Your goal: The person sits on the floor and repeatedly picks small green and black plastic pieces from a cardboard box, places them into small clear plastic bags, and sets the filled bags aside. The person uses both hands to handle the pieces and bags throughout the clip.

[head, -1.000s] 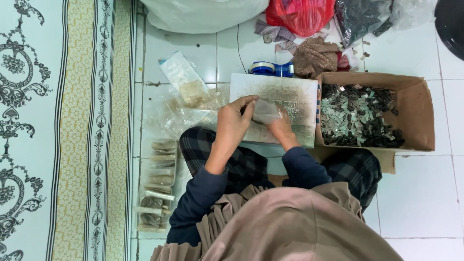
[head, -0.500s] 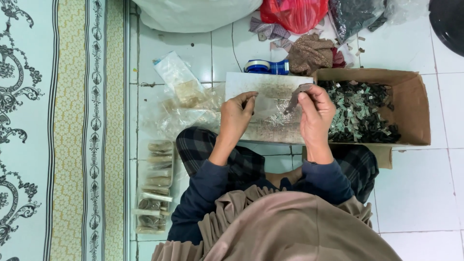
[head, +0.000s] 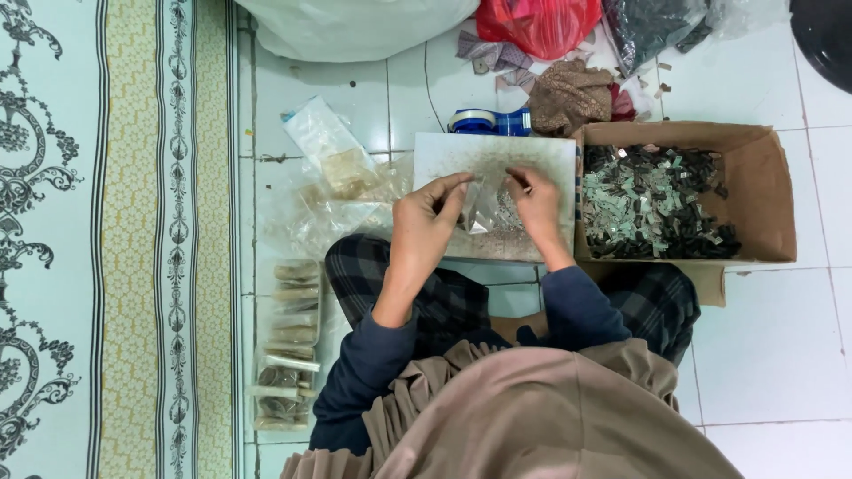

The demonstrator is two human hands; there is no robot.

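Clear plastic bag | you are pinching it between both hands over the grey board | left hand fingers gripping its edge | right hand fingers pinching the opposite edge | cardboard box of small pieces lying just right.

The small clear bag between the left hand and right hand holds bits too small to tell, the hands hide part of the grey board, and the top edge cuts off the white sack.
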